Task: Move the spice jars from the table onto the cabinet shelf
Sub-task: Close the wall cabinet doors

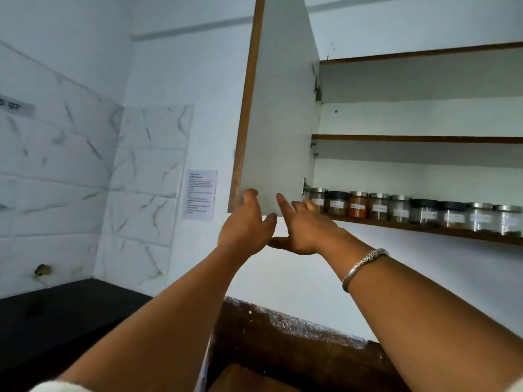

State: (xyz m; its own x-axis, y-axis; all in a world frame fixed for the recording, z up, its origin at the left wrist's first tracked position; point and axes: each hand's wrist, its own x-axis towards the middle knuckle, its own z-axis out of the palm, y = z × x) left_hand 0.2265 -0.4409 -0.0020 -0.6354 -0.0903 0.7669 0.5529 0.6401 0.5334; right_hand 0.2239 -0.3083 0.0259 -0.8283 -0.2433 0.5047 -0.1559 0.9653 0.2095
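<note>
Several glass spice jars [358, 205] with metal or dark lids stand in a row along the front of the lowest cabinet shelf [424, 228]. One jar holds orange powder. The white cabinet door [278, 114] hangs open to the left of the shelf. My left hand [244, 222] reaches up to the door's bottom edge, fingers curled at it, thumb apart. My right hand [301, 230], a silver bangle on its wrist, is spread open just beside it, fingertips against the door's lower inside face. Neither hand holds a jar.
Two higher shelves [418, 138] show nothing on them. A printed sheet [199, 195] is stuck to the wall left of the door. Marble-look tiles cover the left wall above a black counter [65, 315]. A brown wooden ledge [297, 332] runs below the cabinet.
</note>
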